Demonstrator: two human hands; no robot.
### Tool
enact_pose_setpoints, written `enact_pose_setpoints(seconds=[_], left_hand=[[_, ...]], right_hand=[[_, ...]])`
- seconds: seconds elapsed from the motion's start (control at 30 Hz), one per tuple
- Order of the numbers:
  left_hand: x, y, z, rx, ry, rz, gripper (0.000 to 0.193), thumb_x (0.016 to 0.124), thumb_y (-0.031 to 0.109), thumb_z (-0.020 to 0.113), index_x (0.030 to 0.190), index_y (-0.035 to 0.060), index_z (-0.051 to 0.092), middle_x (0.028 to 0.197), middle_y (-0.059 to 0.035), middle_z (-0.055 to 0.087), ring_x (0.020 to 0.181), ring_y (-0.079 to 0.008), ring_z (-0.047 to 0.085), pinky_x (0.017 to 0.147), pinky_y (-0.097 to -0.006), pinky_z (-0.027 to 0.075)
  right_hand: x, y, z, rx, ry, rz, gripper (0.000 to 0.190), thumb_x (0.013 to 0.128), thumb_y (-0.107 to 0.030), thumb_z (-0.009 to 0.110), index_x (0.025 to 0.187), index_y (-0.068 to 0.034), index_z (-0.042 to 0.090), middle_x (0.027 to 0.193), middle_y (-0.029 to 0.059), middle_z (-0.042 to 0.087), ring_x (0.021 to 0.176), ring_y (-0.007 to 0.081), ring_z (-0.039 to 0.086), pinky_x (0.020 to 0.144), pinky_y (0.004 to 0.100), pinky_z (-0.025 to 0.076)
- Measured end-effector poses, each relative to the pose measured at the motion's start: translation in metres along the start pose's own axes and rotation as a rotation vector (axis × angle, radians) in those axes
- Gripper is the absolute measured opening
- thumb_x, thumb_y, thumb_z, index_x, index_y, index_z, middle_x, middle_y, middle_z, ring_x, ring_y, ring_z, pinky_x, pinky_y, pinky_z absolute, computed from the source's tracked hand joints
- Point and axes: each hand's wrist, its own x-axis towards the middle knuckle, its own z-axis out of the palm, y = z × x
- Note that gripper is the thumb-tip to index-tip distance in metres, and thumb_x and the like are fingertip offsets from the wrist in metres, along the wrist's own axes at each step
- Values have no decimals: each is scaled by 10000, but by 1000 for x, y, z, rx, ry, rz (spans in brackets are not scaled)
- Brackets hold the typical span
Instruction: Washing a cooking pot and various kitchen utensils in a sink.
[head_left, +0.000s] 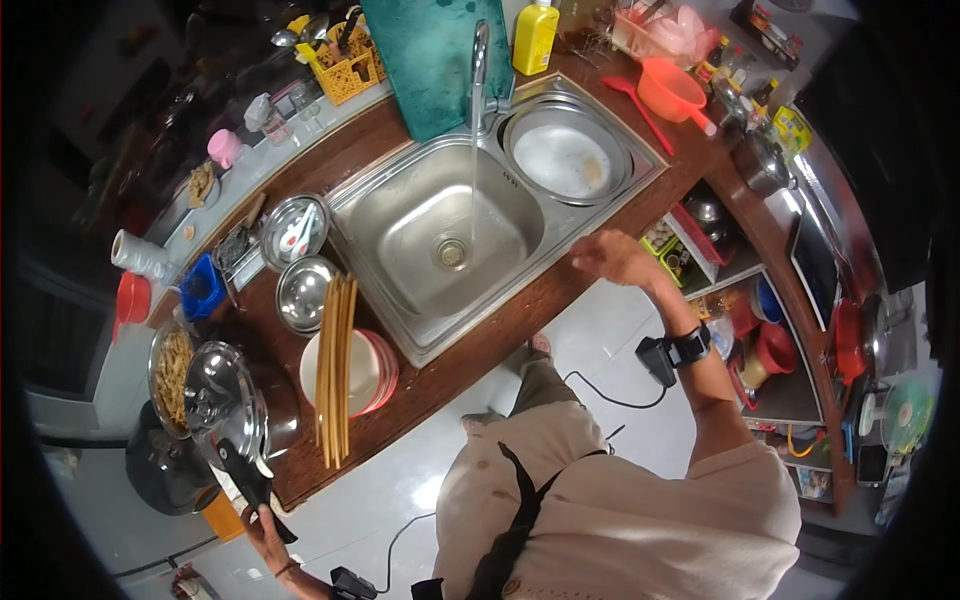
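Observation:
My left hand (264, 534) grips the long black handle (251, 480) of a steel pot, apparently a pressure cooker (221, 394), at the counter's left end. Over the counter's front edge, my right hand (619, 259) hangs with its fingers curled; nothing shows in it, though the palm is hidden. Water runs from the tap (480, 67) into the steel sink basin (405, 225). In the smaller round bowl at its right stands a pan of foamy water (566, 157). Several wooden chopsticks (336, 375) lie across a stack of white bowls with red outsides (311, 360).
Two steel bowls (304, 296) stand left of the sink, the farther one holding white spoons (298, 232). Behind the tap leans a green board (427, 67). A red strainer (673, 86) and a red spatula (645, 112) lie at right. Open shelves (795, 397) stand beyond my right arm.

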Motion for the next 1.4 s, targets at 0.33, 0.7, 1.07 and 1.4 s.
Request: enact_pose_setpoints(seconds=[0.33, 0.7, 1.07, 1.4], left_hand=[[-110, 166, 112, 335, 1169, 531, 350, 778, 234, 674, 1016, 29, 519, 922, -92, 554, 781, -199, 541, 673, -343, 465], [-115, 276, 393, -43, 294, 195, 259, 852, 137, 527, 1074, 16, 472, 790, -12, 475, 508, -53, 355, 414, -181, 261], [-101, 300, 509, -202, -174, 57, 176, 821, 125, 579, 967, 53, 512, 705, 17, 478, 527, -36, 402, 426, -162, 299], [-78, 331, 547, -146, -434, 82, 151, 835, 91, 548, 974, 48, 509, 705, 15, 509, 518, -32, 430, 432, -154, 328]], right_hand=[[154, 190, -46, 61, -170, 85, 322, 807, -249, 556, 1010, -1, 591, 727, 129, 608, 608, 190, 607, 588, 328, 485], [297, 234, -62, -27, -212, -234, 378, 761, -288, 586, 1037, -29, 579, 910, 166, 623, 884, 319, 582, 805, 381, 431], [378, 147, -53, 1189, -180, 54, 978, 717, -424, 637, 1371, 15, 56, 1411, 239, 95, 1320, 323, 106, 1072, 363, 115], [328, 287, -69, 140, 272, 106, 574, 781, -287, 580, 1252, -18, 391, 1281, 212, 377, 1213, 349, 329, 1014, 416, 273]])
